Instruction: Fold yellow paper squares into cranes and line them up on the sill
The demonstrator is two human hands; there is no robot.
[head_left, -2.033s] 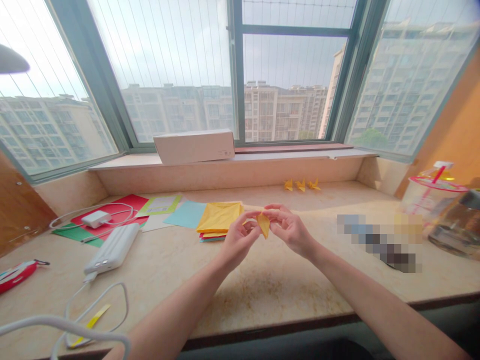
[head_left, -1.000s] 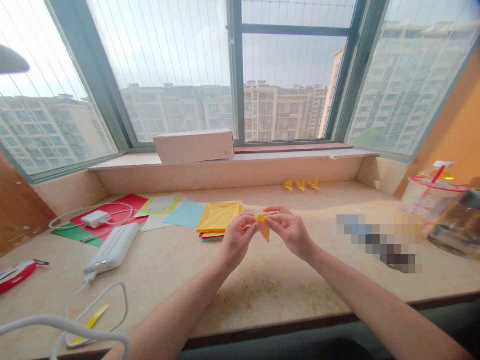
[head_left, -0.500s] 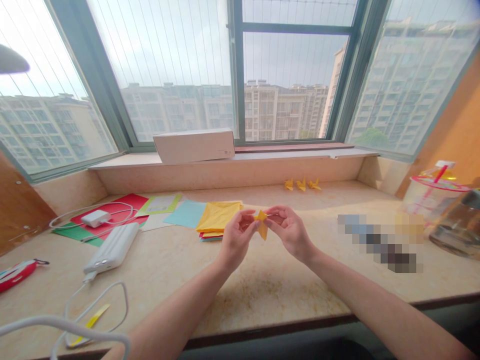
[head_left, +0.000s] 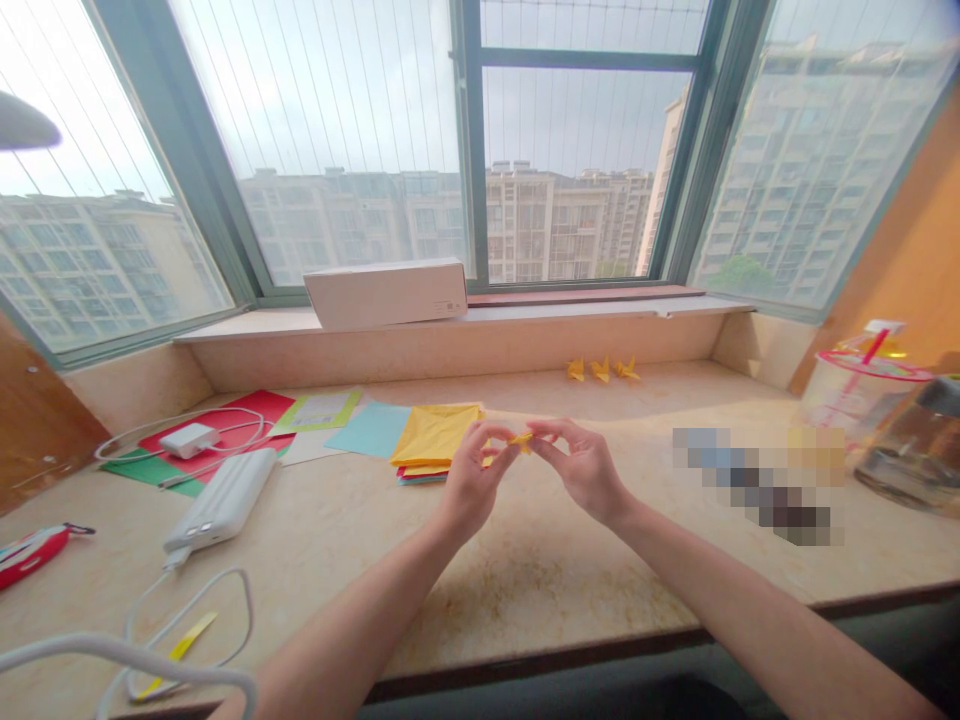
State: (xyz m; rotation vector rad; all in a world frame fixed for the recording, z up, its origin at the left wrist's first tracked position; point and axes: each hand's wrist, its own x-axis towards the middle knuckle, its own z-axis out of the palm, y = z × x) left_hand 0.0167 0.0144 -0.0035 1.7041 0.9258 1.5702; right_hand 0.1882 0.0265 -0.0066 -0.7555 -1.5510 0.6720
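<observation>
Between my fingertips is a small folded piece of yellow paper (head_left: pixel 523 440), held above the tabletop. My left hand (head_left: pixel 478 470) pinches its left side, thumb against fingers. From the other side my right hand (head_left: pixel 581 465) grips it the same way. Much of the paper is hidden by the fingers, and its exact shape is hard to make out. Just left of my left hand lies a stack of yellow paper (head_left: pixel 435 435) with red and blue sheets under it. Several small yellow paper cranes, or two or three of them, stand far back, the middle crane (head_left: pixel 601 370) among them.
At left lie a white power bank (head_left: pixel 223 505), a white charger (head_left: pixel 190 440), cables, and red paper (head_left: pixel 255 410) beside a light blue sheet (head_left: pixel 369 428). A white box (head_left: pixel 386 295) rests on the sill. A cup with a straw (head_left: pixel 855 390) and a glass jar (head_left: pixel 911 460) stand right.
The folded yellow paper has been tilted between my fingers, so its upright pointed shape now looks flat and narrow. Both hands stay in nearly the same place.
</observation>
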